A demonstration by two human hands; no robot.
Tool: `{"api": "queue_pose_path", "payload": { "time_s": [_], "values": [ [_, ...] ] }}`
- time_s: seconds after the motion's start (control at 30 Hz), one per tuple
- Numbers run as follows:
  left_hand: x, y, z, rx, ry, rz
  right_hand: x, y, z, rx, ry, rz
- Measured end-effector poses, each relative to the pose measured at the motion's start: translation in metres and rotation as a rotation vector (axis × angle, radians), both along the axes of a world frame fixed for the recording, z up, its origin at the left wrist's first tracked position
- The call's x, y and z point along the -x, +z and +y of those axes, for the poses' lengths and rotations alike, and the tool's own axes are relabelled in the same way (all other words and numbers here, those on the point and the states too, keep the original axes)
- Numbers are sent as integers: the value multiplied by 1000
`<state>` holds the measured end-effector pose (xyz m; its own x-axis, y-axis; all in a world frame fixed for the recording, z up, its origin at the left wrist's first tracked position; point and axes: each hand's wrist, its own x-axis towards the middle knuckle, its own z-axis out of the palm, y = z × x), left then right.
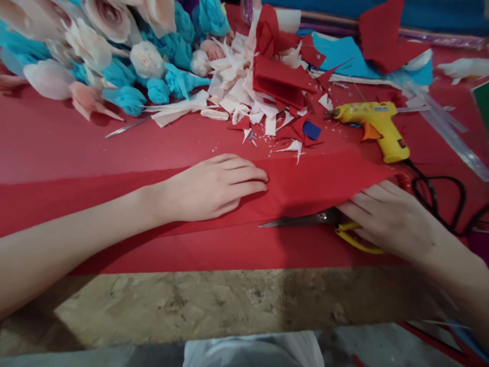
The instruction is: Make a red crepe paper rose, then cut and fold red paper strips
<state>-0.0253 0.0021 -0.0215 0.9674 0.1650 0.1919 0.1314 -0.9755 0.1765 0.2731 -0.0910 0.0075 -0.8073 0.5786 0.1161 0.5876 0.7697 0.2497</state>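
Note:
A long strip of red crepe paper (305, 183) lies across the table in front of me. My left hand (214, 186) rests flat on its middle, palm down, fingers stretched out. At the strip's right end, my right hand (393, 219) grips the edge; its fingertips are hidden by the paper, and the thumb is out of sight. Scissors (357, 238) with yellow handles lie beside and partly beneath the right hand, blades pointing left along the strip's near edge.
Behind the strip are paper scraps (237, 86) in white and red. Blue and pale paper flowers (147, 60) are heaped at the back left. A yellow glue gun (376, 122) lies at the right, its black cord (431, 188) looping near my right wrist. The table's bare front edge (214, 300) is close to me.

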Motion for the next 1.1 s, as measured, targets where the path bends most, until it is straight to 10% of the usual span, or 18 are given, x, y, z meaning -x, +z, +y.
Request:
{"api": "queue_pose_path", "payload": {
  "time_s": [0.47,1.1],
  "values": [
    [0,0,0,78,11,-10,0,-10,-15,-88,-151,-163],
    [0,-2,1,50,8,9,9,-8,5,-138,17,-85]
  ]
}}
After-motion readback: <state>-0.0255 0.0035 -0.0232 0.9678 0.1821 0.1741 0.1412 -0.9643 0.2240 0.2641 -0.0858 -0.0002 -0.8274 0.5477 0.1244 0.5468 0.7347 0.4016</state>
